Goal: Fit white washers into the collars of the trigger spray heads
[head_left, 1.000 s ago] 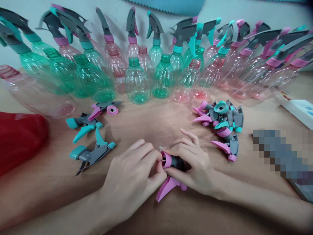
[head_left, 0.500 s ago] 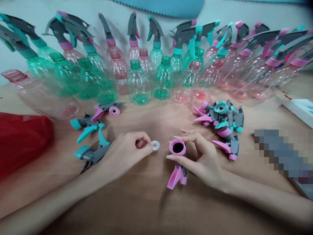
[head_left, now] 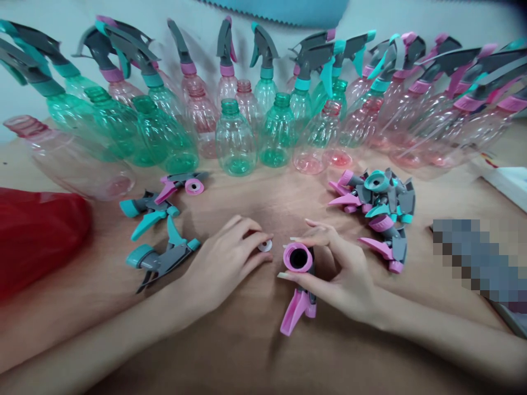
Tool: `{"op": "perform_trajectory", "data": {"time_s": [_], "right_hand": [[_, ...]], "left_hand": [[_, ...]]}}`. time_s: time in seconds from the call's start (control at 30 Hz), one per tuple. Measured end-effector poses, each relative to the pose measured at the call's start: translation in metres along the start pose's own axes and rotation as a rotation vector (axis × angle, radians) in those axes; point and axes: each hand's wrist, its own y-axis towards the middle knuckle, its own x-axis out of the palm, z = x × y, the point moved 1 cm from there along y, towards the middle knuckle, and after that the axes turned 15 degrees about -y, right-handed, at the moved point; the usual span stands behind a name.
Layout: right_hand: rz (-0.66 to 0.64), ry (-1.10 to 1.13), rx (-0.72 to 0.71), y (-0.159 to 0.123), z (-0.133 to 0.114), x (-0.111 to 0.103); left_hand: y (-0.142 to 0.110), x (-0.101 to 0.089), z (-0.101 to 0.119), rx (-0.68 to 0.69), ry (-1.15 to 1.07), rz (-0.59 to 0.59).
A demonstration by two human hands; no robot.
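- Closest in, the left hand point(head_left: 230, 258) pinches a white washer point(head_left: 268, 248) between thumb and fingers.
- Just beside it, the right hand point(head_left: 335, 266) has its grip around the collar of a pink-and-gray trigger spray head point(head_left: 299, 299), open mouth showing, trigger pointing down; with the washer apart from it, I'd call this piece midway.
- Around them on the wood-toned worktop point(head_left: 247, 329), three loose spray heads point(head_left: 171, 263) lie to the left and a heap of spray heads point(head_left: 377, 187) to the right, none on a bottle.
- A red bag-like bundle point(head_left: 41, 241) sits at the left edge.
- Beyond, open-necked bottles point(head_left: 236, 140), green and pink, look unfinished to me.
- Behind and alongside, the topped bottles point(head_left: 265, 77) wear trigger heads and look finished.
- Farthest, a blue zigzag-edged cloth point(head_left: 288, 11) crosses the pale wall point(head_left: 135, 10).
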Motion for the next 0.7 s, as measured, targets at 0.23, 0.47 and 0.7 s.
{"op": "perform_trajectory", "data": {"time_s": [0.23, 0.47, 0.7], "right_hand": [[0.021, -0.026, -0.053, -0.001, -0.001, 0.0], [0.024, -0.011, -0.044, 0.001, -0.002, 0.002], [0.019, 0.033, -0.104, -0.002, 0.0, 0.002]], "left_hand": [[-0.009, 0.006, -0.005, 0.185, 0.087, -0.03], [-0.016, -0.011, 0.016, 0.271, -0.07, 0.313], [-0.027, 0.0, 0.035, 0.347, -0.211, 0.28]]}}
